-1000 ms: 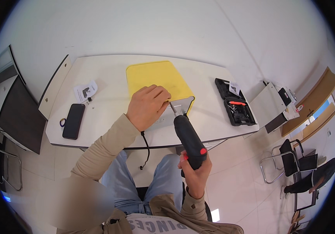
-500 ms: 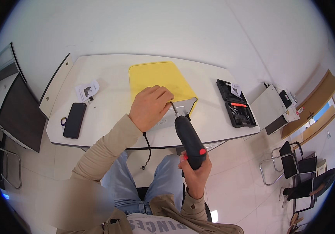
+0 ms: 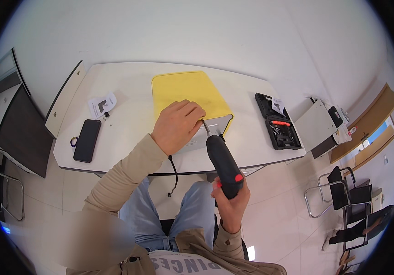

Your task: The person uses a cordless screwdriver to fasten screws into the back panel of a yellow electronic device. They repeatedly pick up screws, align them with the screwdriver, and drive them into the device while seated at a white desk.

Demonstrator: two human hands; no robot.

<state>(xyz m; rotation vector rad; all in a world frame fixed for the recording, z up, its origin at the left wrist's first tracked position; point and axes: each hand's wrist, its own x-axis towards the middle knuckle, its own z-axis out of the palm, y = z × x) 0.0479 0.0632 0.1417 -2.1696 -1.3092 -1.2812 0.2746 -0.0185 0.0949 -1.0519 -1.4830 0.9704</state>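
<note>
1. Left hand: reaches in from the lower left, tan sleeve behind, back turned up, wrist low over the near side of the case. Fingers bent and drawn close together, tips at the case edge beside the bit; cannot tell whether pinching the bit or a screw, as too small and partly hidden.
2. Right hand: rises from below, wrist upright, well below and right of the left. Fingers wrapped closed about the handle of the driver, with 1 red glow beside a finger.
3. Power driver, black, 1 red spot at the rear: held over the near table edge. Long axis slants from lower right to upper left, nose away from the body and slightly leftward.
4. Bit, slim, metal: points along the same line, tip at the case edge, right beside the left fingertips; cannot tell whether touching.
5. Case, yellow top, grey near side: sits mid-table, grey side toward the body, partly covered by the left hand. Cannot tell the long axis.
6. Black cord: hangs over the near edge of the table, end downward.
</note>
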